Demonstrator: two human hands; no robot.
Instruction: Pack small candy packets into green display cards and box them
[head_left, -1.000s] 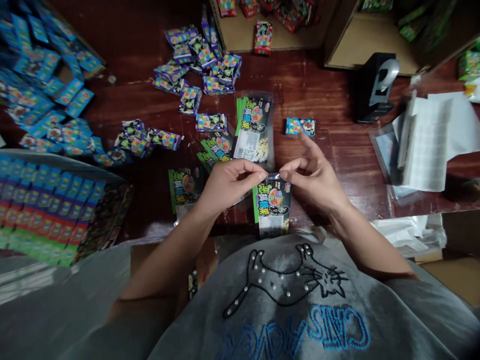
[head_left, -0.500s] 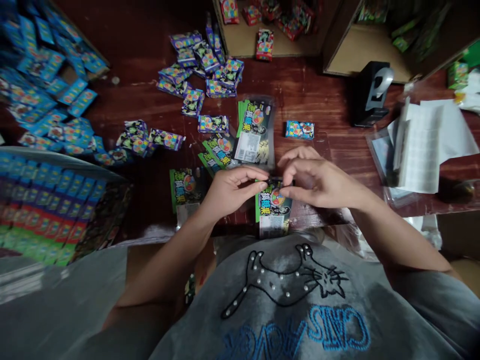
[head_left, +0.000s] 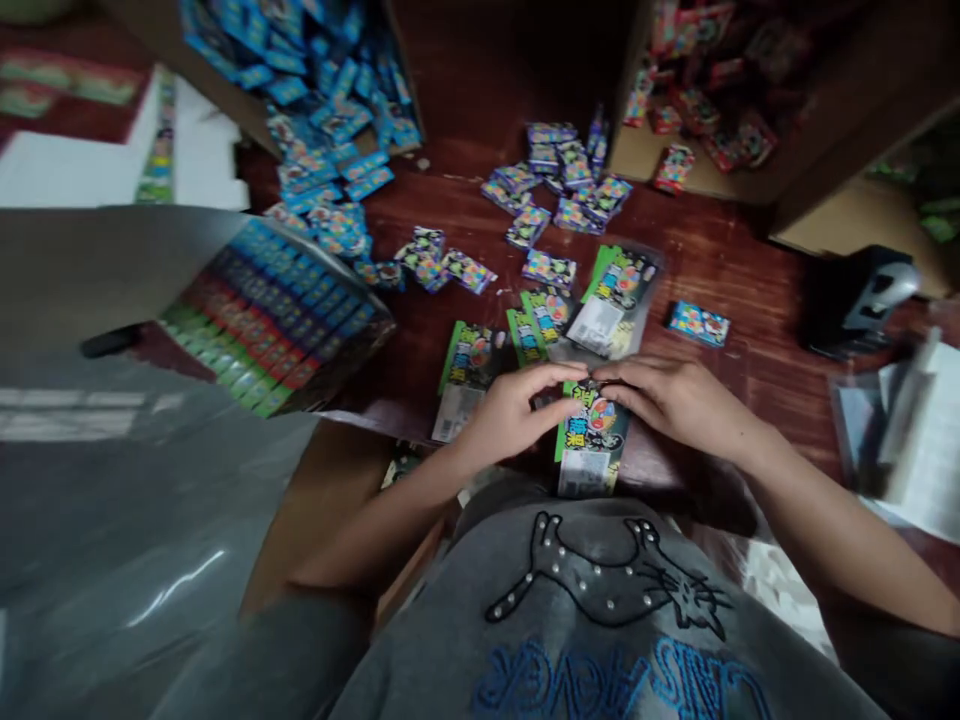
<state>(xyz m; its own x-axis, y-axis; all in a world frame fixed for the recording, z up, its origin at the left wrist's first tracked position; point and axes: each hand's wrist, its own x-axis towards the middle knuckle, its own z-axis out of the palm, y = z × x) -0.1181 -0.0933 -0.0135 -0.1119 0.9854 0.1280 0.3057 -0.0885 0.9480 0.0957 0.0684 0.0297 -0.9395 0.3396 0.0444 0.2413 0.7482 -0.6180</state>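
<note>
A black and green printed candy bag (head_left: 587, 445) lies near the table's front edge, right before my body. My left hand (head_left: 525, 405) pinches its upper left edge between thumb and fingers. At the upper right edge, my right hand (head_left: 671, 405) has its thumb and fingers closed on the same bag. The two sets of fingertips almost meet at the top. Beyond the hands lie more bags, including a candy bag with a white label (head_left: 600, 325) and one (head_left: 459, 410) left of my left hand. A single blue candy packet (head_left: 699, 323) rests beyond my right hand.
Purple candy packets (head_left: 574, 165) are scattered at the back. Blue packets (head_left: 330, 190) spill from a box at the far left, red ones (head_left: 673, 168) from a cardboard box at the back right. Stacked packets (head_left: 262, 320) stand at left. A black tape dispenser (head_left: 851, 300) stands right.
The view has swung left, so the table contents appear farther right. My right hand's fingers, lifted and loosely curled before, have come down onto the bag's top edge close to the left fingertips.
</note>
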